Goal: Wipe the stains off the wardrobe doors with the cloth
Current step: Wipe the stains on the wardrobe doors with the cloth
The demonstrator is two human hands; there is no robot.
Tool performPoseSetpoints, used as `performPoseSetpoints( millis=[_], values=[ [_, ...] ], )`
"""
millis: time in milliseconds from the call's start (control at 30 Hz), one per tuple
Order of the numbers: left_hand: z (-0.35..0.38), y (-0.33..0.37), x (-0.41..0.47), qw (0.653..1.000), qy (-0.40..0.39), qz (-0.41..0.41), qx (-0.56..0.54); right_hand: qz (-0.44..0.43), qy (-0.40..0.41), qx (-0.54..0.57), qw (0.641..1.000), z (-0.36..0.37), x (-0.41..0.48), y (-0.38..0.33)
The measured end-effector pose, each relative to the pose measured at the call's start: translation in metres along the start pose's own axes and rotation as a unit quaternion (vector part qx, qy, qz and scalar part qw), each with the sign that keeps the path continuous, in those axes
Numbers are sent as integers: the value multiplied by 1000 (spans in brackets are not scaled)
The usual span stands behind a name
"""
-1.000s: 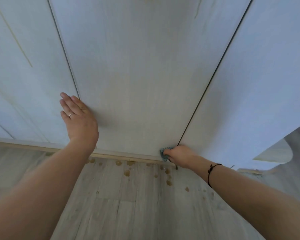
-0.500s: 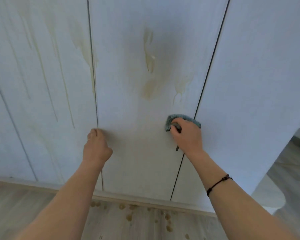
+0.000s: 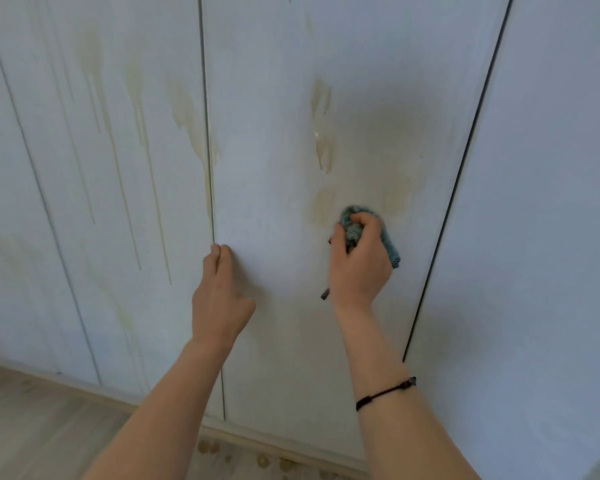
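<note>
Gripping the cloth (image 3: 354, 233) in my right hand (image 3: 359, 271), I press it against the middle wardrobe door (image 3: 274, 98). My fingers are curled tight over the teal wad, and one end of it sticks out past my knuckles on the right. The cloth sits at the lower edge of a pale yellowish smear (image 3: 323, 209), and a darker streak (image 3: 321, 133) runs down the same door just above it.

My left hand (image 3: 219, 299) holds nothing. Its fingers are straight and close together, with the tips touching the door right beside the seam (image 3: 207, 133) on its left edge. Long brown drips (image 3: 136, 133) mark the left door (image 3: 84, 237), and one patch of them reaches the seam.

A thin black bracelet (image 3: 385, 393) circles my right wrist. At the foot of the doors, small brownish spots (image 3: 205, 446) dot the wooden floor (image 3: 32, 427).
</note>
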State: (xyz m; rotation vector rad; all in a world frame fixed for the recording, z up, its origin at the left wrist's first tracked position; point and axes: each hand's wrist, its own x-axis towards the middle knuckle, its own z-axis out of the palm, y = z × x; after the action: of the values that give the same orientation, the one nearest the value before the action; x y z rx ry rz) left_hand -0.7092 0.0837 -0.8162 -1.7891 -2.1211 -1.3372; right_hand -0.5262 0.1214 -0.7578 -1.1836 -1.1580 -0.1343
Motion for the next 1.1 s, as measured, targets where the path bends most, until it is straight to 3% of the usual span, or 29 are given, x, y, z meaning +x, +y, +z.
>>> performPoseSetpoints(
  millis=[67,133,200,267,367,467,533,633,800,867,1000,1100],
  values=[
    [2,-1,3,1000,4,3,5,-72,-120,-6,990,22,-27,-4],
    [2,0,3,1000,4,4,9,-140,-283,-19,949,36,-69,-2],
    [1,3,1,1000,0,-10,10,-185,-325,-30,927,43,-94,7],
    [0,3,-1,1000,-8,-6,22,-187,-247,-22,951,43,-80,4],
    [4,-2,1,999,4,20,45,-150,-24,8,988,22,-9,-6],
    [11,-4,3,998,18,26,50,-82,167,50,981,-17,53,16],
    [11,-3,1,998,27,30,52,-66,235,25,969,-25,58,39],
    [9,1,2,997,33,33,58,-151,194,-25,969,-1,18,61],
    [8,11,3,997,29,9,77,-307,-21,-39,951,16,-37,59],
    [11,12,3,996,29,1,79,-287,10,-42,957,8,-13,50],
    [18,13,4,995,48,-7,84,-130,173,0,976,-23,45,51],
    [20,11,8,991,92,5,93,-161,183,-10,970,-28,37,65]
  ],
)
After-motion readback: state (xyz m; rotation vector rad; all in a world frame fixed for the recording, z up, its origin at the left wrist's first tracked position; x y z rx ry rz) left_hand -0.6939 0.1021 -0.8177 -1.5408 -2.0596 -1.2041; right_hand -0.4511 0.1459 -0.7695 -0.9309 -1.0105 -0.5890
